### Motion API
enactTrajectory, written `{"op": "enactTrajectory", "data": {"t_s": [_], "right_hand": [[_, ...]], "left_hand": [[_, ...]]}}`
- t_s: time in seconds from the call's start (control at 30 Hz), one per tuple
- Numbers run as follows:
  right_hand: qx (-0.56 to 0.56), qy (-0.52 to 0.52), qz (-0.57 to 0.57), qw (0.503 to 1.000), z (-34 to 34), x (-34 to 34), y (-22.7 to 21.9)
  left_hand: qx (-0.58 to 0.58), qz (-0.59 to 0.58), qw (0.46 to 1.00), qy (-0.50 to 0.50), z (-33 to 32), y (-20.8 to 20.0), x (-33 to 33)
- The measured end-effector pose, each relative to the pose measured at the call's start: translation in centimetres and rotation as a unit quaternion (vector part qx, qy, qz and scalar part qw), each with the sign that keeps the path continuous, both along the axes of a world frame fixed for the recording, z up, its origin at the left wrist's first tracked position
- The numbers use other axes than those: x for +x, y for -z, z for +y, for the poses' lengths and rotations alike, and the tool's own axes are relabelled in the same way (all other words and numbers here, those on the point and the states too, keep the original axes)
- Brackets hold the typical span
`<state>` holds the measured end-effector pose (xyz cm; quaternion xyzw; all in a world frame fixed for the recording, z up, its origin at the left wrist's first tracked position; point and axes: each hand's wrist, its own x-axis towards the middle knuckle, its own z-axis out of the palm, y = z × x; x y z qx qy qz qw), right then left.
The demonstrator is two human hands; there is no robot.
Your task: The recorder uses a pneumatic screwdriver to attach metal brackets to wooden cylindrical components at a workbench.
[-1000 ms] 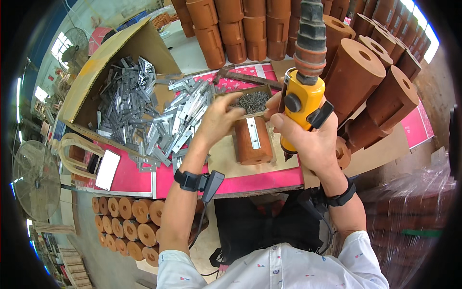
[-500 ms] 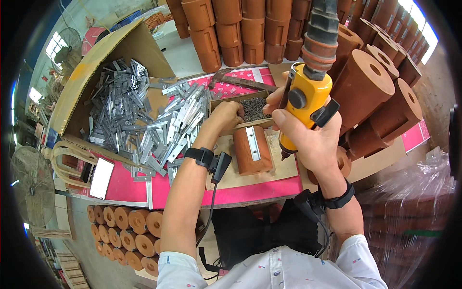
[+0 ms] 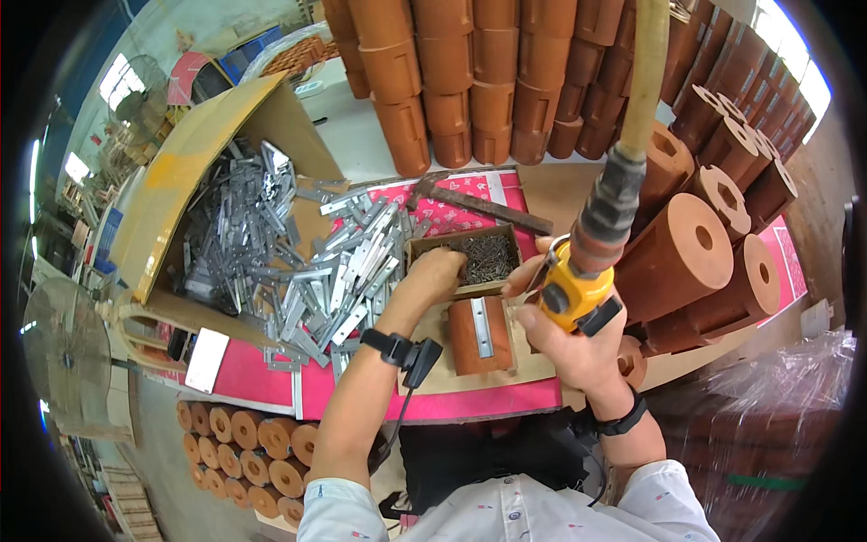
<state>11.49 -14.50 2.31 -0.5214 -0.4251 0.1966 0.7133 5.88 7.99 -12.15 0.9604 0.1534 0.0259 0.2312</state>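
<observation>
Grips the yellow drill (image 3: pixel 571 296) in the right hand (image 3: pixel 581 350), just right of the middle of the frame, with fingers wrapped round it. Has the left hand (image 3: pixel 435 274) in the small box (image 3: pixel 482 289) of screws (image 3: pixel 489 256), near the middle of the frame, with fingers bent down and the tips hidden. Cannot tell whether pinching a screw or not.

To find the brown block (image 3: pixel 464 340) from the left hand, look down and a bit to the right, just below the small box. From the right hand, look left, very near. Lies on its side, with a shiny strip (image 3: pixel 481 329) along its top.

Look left of the left hand for the big pile (image 3: pixel 348 275) of strips, partly in the carton (image 3: pixel 172 203) at the upper left and partly on the pink desk (image 3: pixel 501 399). Look just above the small box for the hammer (image 3: pixel 483 207). See tall brown stacks (image 3: pixel 444 90) at the top.
</observation>
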Motion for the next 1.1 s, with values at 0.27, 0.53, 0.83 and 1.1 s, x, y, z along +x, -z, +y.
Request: {"op": "enactTrajectory", "data": {"t_s": [0.27,0.53,0.83,1.1], "right_hand": [[0.032,0.06,-0.037,0.997,-0.4,0.3,0.7],[0.03,0.067,-0.051,0.996,-0.7,-0.1,0.9],[0.039,0.049,-0.025,0.998,-1.1,0.5,1.1],[0.034,0.02,-0.012,0.999,-0.7,0.0,0.8]], "left_hand": [[0.051,-0.103,0.991,-0.064,0.0,1.3,2.4],[-0.001,-0.335,0.931,-0.142,-1.0,0.7,1.0],[-0.189,-0.366,0.892,-0.185,-3.3,-2.4,-3.2],[-0.286,-0.352,0.872,-0.181,-7.7,-4.4,-6.7]]}}
